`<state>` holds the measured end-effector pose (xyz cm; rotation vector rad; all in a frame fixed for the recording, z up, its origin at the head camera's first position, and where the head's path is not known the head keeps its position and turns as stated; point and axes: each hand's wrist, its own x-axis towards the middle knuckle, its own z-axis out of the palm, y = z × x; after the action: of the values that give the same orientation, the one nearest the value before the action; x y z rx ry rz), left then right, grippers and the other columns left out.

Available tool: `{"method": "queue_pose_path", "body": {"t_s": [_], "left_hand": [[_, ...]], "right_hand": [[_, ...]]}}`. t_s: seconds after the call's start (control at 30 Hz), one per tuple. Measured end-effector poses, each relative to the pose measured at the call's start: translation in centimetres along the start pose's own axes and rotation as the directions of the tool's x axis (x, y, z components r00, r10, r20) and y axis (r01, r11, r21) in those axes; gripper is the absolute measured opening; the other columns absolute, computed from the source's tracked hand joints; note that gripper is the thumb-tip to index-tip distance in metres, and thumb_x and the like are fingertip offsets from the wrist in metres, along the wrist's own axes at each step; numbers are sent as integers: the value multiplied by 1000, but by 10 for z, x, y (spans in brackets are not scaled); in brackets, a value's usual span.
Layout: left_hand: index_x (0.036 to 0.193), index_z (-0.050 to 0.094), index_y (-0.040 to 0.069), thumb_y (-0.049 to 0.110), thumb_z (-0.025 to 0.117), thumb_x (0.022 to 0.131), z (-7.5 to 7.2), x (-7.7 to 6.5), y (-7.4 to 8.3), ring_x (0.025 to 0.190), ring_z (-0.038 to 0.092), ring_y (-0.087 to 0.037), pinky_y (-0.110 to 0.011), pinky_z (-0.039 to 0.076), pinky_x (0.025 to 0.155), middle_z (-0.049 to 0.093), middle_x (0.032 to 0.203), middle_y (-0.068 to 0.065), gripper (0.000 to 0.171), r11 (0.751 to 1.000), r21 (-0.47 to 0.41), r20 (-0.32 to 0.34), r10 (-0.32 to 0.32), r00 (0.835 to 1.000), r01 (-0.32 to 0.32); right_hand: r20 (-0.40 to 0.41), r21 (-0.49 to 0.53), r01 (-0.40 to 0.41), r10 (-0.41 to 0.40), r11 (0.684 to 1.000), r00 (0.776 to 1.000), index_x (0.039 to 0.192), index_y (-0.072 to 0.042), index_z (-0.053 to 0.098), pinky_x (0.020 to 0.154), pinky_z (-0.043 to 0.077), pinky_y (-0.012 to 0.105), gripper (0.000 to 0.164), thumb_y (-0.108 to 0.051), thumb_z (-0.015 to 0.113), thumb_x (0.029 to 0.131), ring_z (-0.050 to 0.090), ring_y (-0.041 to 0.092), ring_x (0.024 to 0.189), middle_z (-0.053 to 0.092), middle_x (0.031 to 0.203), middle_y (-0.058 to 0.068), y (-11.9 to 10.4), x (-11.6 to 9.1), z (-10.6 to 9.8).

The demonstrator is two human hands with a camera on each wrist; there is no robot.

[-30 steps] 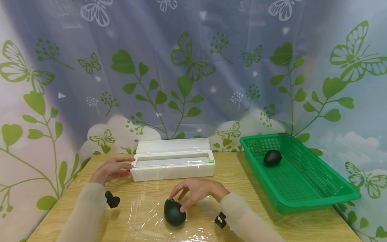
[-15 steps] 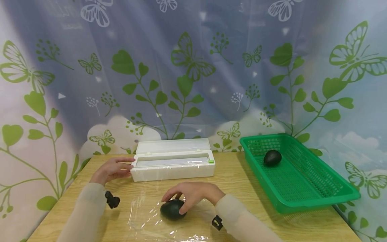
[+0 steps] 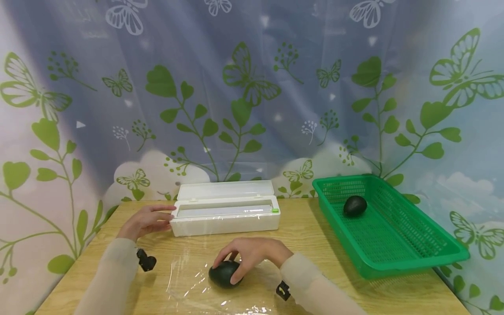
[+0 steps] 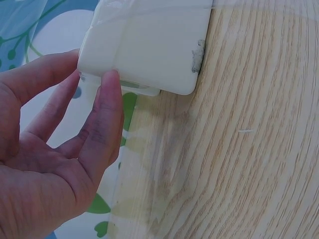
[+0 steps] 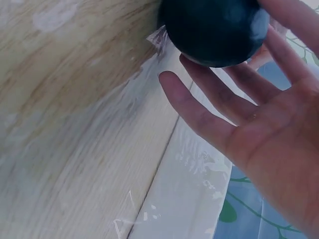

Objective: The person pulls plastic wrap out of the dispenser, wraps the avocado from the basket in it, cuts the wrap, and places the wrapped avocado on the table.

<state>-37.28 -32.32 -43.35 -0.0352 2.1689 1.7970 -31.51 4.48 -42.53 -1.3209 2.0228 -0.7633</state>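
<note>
A dark green avocado lies on its side on a sheet of clear cling film spread over the table. My right hand holds it from above, thumb on the near side and fingers over the far side. In the right wrist view the avocado shows between thumb and fingers. A white cling film dispenser stands behind with its lid raised and a white roll inside. The fingertips of my left hand rest against its left end, the fingers fairly straight, as the left wrist view also shows.
A green plastic basket stands on the right of the wooden table, with a second dark avocado inside. A patterned curtain hangs behind the table. The film runs from the dispenser towards the front.
The avocado, earlier standing with its narrow end up, has been tipped onto its side by my right hand, which moved slightly left. My left hand stays at the dispenser.
</note>
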Motion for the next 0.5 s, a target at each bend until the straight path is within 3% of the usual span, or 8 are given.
{"method": "queue_pose_path", "body": {"t_s": [0.3,0.5], "left_hand": [[154,43,-2,10,71,97,0,0,0,84,71,-9,-34,64,88,66,107,-2,64,1000,12,-5,1,1000,-1],[153,44,-3,9,71,97,1,0,0,84,70,-10,-33,64,87,65,108,-3,64,1000,11,-9,2,1000,-2]], "right_hand": [[-9,-8,-57,56,998,998,133,-16,67,93,52,17,55,-11,86,81,61,-4,102,69,119,-6,1,3,3],[-5,-20,-26,26,999,1000,135,-15,67,102,48,19,62,-4,86,77,56,-5,114,68,133,-1,4,3,1]]}}
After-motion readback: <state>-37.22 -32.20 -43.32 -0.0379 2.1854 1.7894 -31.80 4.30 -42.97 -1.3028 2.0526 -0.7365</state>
